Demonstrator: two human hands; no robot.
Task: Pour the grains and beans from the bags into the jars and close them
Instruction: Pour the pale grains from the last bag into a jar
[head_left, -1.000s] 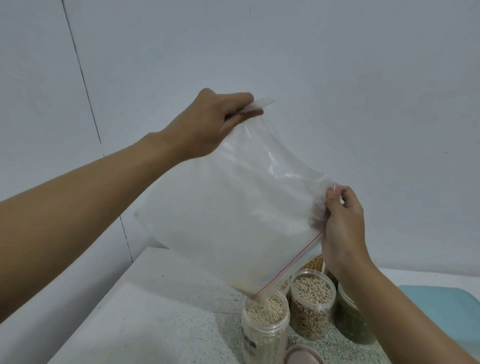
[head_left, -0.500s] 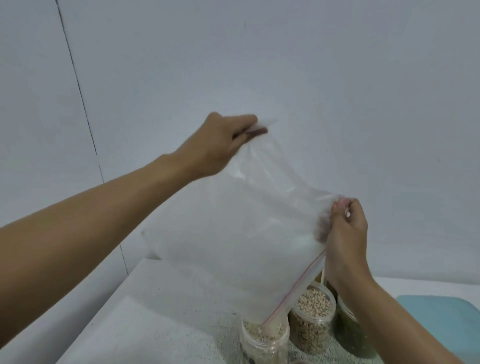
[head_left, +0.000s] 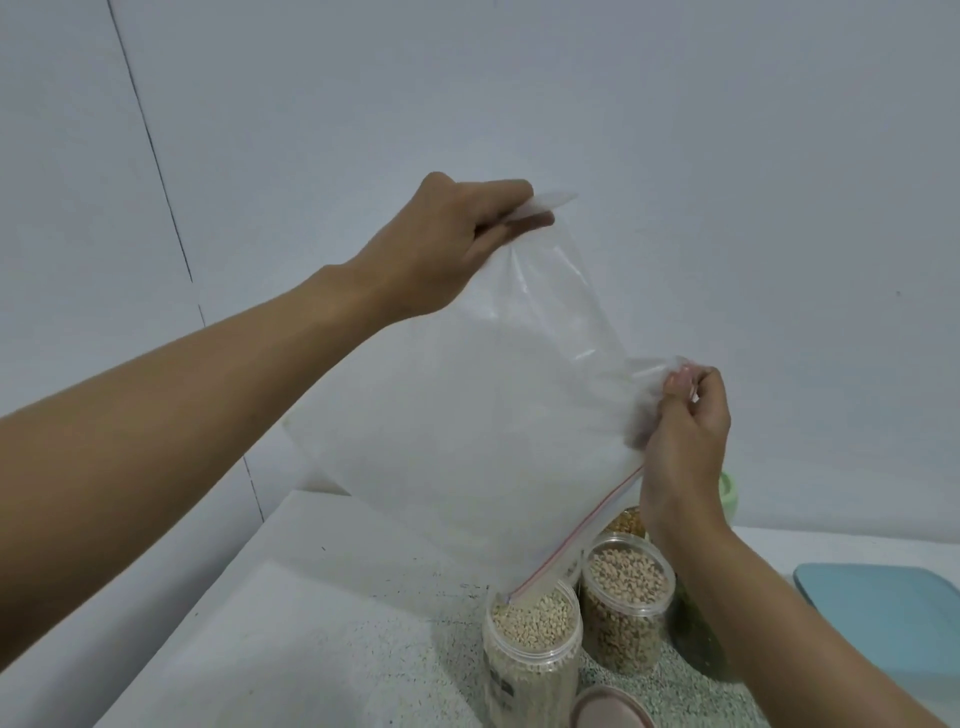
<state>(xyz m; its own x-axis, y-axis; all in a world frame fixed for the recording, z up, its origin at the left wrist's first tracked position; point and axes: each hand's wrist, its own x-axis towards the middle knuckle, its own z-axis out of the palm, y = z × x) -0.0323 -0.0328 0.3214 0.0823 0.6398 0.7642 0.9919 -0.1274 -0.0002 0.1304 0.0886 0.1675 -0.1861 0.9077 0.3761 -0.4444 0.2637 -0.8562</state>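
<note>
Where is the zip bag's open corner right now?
In the head view, the zip bag hangs upside down between both hands, its low corner just over the front jar, low and right of centre.

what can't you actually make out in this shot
Head view, the only one:
- Dark green jar: the right hand and forearm cover its mouth and most of its body.
- Back jar: only a sliver shows between the bag and the wrist.
- Pink lid: cut off by the bottom edge.
- Front jar: label too blurred to read.
- Pale green object: mostly behind the right hand.
</note>
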